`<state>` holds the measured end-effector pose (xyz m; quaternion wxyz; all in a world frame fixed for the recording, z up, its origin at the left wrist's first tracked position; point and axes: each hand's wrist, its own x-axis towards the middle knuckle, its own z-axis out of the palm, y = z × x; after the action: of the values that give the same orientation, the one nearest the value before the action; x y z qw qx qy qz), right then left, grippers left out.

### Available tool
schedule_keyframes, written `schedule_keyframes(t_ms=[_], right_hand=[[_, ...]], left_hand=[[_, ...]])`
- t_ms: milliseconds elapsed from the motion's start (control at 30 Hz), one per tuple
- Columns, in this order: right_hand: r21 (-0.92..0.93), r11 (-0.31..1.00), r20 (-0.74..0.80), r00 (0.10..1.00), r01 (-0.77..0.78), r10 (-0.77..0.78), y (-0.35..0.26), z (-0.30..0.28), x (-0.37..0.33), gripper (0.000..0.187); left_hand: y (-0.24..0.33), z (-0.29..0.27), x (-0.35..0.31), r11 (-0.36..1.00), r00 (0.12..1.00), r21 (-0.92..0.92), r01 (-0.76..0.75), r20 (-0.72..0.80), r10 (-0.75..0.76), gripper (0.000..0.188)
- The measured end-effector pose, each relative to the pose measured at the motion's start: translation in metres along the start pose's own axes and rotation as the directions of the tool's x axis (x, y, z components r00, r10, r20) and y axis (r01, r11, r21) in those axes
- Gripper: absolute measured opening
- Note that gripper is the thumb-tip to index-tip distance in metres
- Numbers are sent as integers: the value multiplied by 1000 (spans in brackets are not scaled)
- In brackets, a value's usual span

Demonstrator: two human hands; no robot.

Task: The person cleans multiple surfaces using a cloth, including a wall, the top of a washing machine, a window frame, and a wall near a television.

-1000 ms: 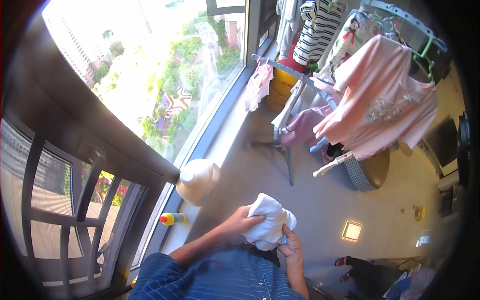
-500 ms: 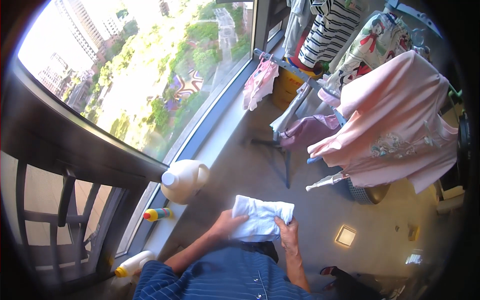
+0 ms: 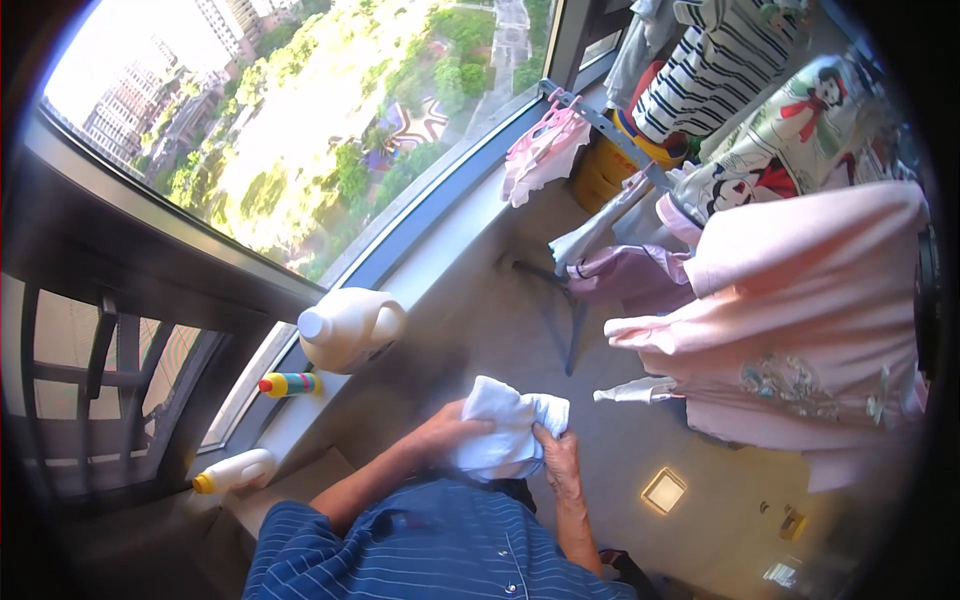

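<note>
Pinching a white cloth [image 3: 512,425] by its right edge, the right hand [image 3: 562,462] sits just below the frame's centre; the left hand [image 3: 450,430], blurred, grips the cloth's left side. Left of them, a cream jug [image 3: 345,330], a teal-and-yellow bottle [image 3: 292,384] and a white bottle [image 3: 238,470] line the sill [image 3: 415,290]. At right, a hanging pink shirt [image 3: 810,310] blocks part of the floor [image 3: 600,420].

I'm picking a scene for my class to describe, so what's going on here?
A person in blue holds a bunched white cloth between the left grip and right grip. A beige jug, a small red-capped bottle and a yellow-capped white bottle sit by the window, on the left. A pink top hangs on the right.
</note>
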<state>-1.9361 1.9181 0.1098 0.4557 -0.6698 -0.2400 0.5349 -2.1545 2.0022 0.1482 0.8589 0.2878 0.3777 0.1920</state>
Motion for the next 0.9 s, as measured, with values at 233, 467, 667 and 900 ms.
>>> schedule_keyframes(t_ms=[233,467,667,900], right_hand=[[307,931,41,981,-194,191,-19,1,38,37],[285,933,46,976,-218,214,-43,28,88,38],[174,969,25,985,-173,172,-79,73,124,33],[-134,988,-53,995,74,-82,-97,109,154,34]], left_hand=[[12,-14,53,996,996,-86,16,86,-8,46],[61,-43,85,999,995,10,35,-92,-34,37],[99,-81,91,956,975,290,33,-220,33,32],[120,-104,94,989,962,143,-47,-258,83,31]])
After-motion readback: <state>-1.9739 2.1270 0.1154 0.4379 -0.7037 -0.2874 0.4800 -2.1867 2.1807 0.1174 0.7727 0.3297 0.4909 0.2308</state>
